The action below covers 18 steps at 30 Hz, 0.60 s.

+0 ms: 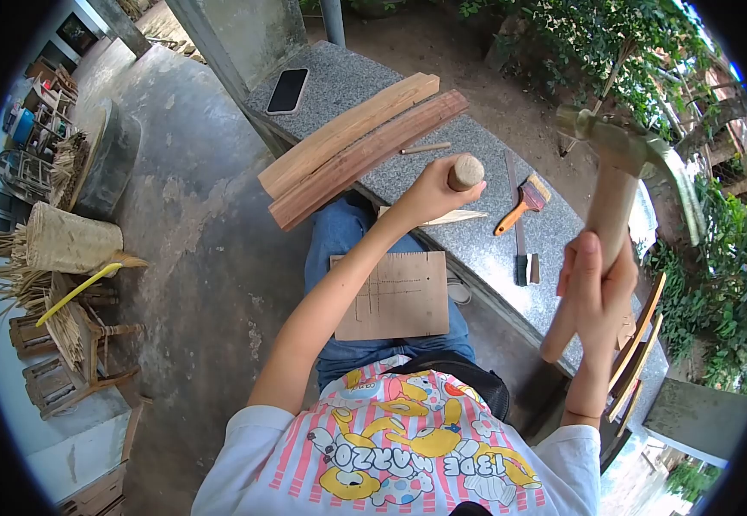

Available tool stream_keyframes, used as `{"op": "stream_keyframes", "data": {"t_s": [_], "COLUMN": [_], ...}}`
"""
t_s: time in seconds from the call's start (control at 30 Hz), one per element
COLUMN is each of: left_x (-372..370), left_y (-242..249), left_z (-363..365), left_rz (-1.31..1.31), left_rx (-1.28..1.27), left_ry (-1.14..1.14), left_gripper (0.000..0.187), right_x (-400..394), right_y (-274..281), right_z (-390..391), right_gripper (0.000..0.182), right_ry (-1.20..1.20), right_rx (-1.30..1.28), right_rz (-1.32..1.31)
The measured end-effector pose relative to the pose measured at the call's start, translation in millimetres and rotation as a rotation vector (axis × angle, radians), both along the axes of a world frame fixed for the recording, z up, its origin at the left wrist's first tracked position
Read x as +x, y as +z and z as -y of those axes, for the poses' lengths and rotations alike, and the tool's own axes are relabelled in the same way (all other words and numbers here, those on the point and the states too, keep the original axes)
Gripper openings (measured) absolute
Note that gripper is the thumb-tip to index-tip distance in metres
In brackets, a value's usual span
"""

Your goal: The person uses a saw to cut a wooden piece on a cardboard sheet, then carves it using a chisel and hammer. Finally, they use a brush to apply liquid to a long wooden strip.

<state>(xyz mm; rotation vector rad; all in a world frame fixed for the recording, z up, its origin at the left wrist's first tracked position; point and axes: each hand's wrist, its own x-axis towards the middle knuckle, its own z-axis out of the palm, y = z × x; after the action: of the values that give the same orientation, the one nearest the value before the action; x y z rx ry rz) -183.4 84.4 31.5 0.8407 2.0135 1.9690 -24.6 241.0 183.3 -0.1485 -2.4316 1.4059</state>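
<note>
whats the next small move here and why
Probably bring the hammer across until its face is over the end of the round wooden handle. The right hand holds the hammer raised off to the side, while the left hand grips the handle with its end facing up. The handle's lower end is hidden, so its placement can't be judged.

The speckled grey polished stone ledge (pixel 485 249) looks glossy, the claw hammer head (pixel 631 138) dull metal, its handle (pixel 611 206) smooth matt wood.
</note>
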Motion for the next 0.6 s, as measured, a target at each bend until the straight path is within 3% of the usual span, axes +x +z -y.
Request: {"op": "stream_keyframes", "data": {"t_s": [0.03, 0.1, 0.3, 0.4, 0.5, 0.57, 0.6], "left_x": [1.1, 1.5, 6.1, 10.9, 13.7, 14.7, 15.6], "left_y": [0.2, 0.8, 3.9, 4.4, 1.6, -1.6, -2.6], "left_z": [-0.7, -4.7, -4.0, -3.8, 2.3, 5.8, 7.4], "left_rz": [0.001, 0.018, -0.006, -0.007, -0.006, -0.004, -0.001], "left_rx": [-0.002, 0.071, 0.022, 0.092, 0.047, 0.046, 0.044], "left_ry": [-0.005, -0.021, -0.009, -0.006, 0.002, 0.010, 0.016], "left_gripper": [0.017, 0.016, 0.017, 0.019, 0.020, 0.021, 0.022], "right_x": [-2.0, -8.9, 2.6, 8.4, 18.4, 30.5, 36.4], "right_y": [-9.3, -26.6, -17.0, -39.6, -81.4, -129.9, -145.3], "right_z": [2.7, -7.2, -9.8, -31.3, -66.0, -102.9, -114.8], "right_gripper": [0.027, 0.032, 0.032, 0.031, 0.027, 0.031, 0.031], "right_ry": [0.004, 0.180, 0.018, -0.068, -0.257, -0.339, -0.340], "right_rx": [-0.046, 0.317, 0.027, 0.047, 0.232, 0.541, 0.540], "right_rz": [-0.021, 0.259, 0.211, 0.191, 0.253, 0.031, 0.032]}}
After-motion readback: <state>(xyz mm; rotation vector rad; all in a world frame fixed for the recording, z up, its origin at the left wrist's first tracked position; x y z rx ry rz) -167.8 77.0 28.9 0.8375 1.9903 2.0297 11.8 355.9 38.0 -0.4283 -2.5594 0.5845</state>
